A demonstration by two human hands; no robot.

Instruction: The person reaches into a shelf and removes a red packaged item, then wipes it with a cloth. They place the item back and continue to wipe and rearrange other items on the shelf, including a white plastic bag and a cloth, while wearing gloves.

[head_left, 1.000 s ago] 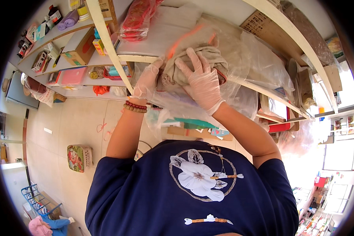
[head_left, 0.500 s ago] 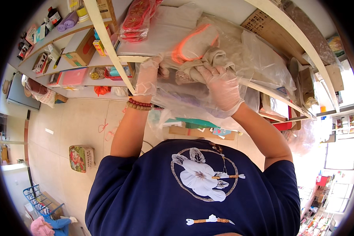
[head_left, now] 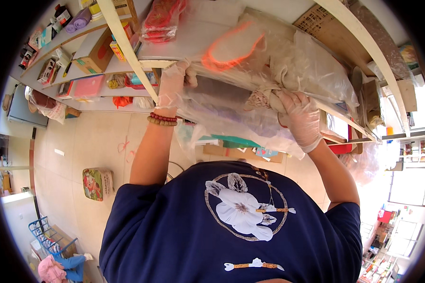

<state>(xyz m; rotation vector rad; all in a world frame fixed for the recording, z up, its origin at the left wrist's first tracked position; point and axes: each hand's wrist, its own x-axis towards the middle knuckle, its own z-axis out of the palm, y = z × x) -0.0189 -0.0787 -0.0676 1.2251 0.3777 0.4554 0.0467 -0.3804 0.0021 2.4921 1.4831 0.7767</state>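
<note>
A crumpled grey cloth [head_left: 264, 96] is bunched under the fingers of my right hand [head_left: 301, 115], which wears a clear disposable glove. My right hand presses this cloth at the front edge of the shelf [head_left: 208, 73]. My left hand [head_left: 174, 85], gloved too and with bead bracelets at the wrist, has its fingers curled over the same edge near the cream upright. Clear plastic sheeting [head_left: 222, 113] hangs below the edge between my hands. Behind them on the shelf lies a flat, orange-edged, sole-shaped item [head_left: 233, 49] under plastic.
Red patterned items in clear bags [head_left: 163, 21] lie at the shelf's back left. Cream metal uprights [head_left: 127, 42] rise on either side. Side shelves at left hold a cardboard box [head_left: 92, 54]. A patterned stool [head_left: 97, 184] stands on the floor. Lower left, another person [head_left: 63, 270] appears.
My right hand has moved right and toward me along the shelf edge with the cloth. The orange-edged item shows more fully. My left hand has barely shifted.
</note>
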